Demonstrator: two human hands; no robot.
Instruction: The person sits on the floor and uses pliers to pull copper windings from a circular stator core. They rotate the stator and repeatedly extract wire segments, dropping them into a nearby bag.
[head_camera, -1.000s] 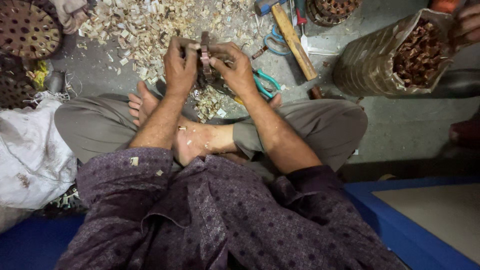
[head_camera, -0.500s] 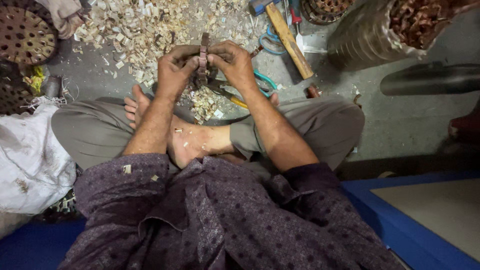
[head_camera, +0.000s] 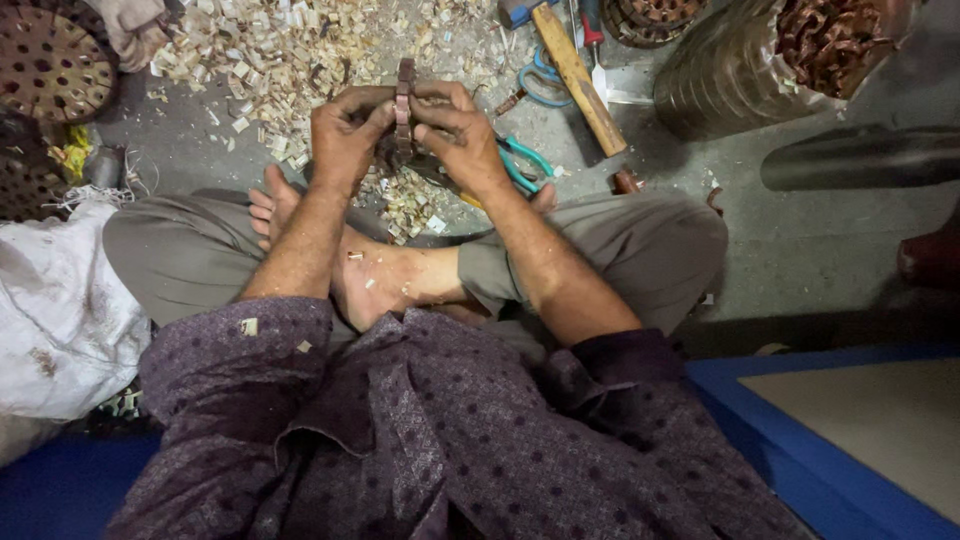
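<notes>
Hands lifted slightly higher above crossed legs than half a second back, grip unchanged. Left hand (head_camera: 345, 130) and right hand (head_camera: 460, 135) both pinch thin round metal ring (head_camera: 405, 100) held edge-on between them, fingers curled tight against its sides. Ring rusty brown, notched along rim. Pale paper scraps (head_camera: 290, 55) litter floor beyond; wooden-handled hammer (head_camera: 580, 75) lies to right.

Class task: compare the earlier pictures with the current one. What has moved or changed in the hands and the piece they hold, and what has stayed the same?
Little changed. The left hand and right hand still grip the brown ridged piece upright between them. Only the view shifted: the sack sits nearer the top edge. The hammer, scissors and shavings lie as before.
</notes>
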